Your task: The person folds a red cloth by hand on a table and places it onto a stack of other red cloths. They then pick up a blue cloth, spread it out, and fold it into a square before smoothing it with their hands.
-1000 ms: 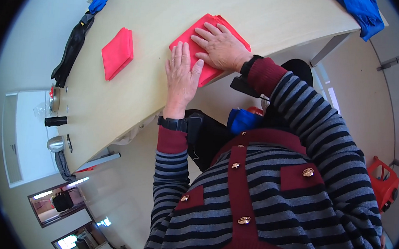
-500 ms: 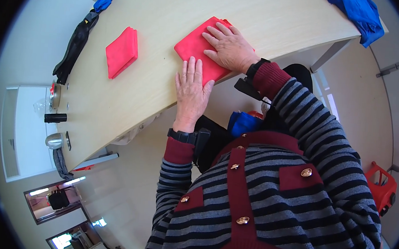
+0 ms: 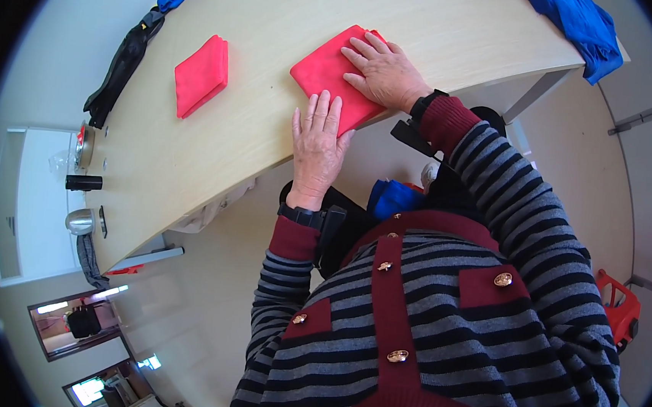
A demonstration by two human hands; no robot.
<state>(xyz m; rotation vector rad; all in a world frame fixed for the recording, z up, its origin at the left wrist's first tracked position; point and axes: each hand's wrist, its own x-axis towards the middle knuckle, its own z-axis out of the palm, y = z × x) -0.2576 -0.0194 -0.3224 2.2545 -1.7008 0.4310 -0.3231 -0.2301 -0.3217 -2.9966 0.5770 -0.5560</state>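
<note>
A folded red cloth [image 3: 323, 67] lies at the near edge of the pale wooden table [image 3: 249, 113]. My right hand [image 3: 386, 74] rests flat across its right side, fingers spread and pointing left. Lower down, my left hand [image 3: 317, 153] touches the cloth's near left edge with its fingertips, fingers stretched out and the palm off the table's edge. Neither hand grips anything. To the left, apart from both hands, a second folded red cloth [image 3: 201, 77] lies in a neat diamond shape.
Blue fabric [image 3: 581, 32] hangs over the table's far right end. Along the left edge lie a black umbrella-like bundle [image 3: 124, 69], a black cylinder [image 3: 84, 183] and a silvery rounded object [image 3: 79, 222]. A red plastic stool [image 3: 616, 307] stands on the floor at right.
My right hand has slid slightly to the right on the cloth, uncovering more of it. My left hand stays at the near edge. The whole view has shifted a little.
</note>
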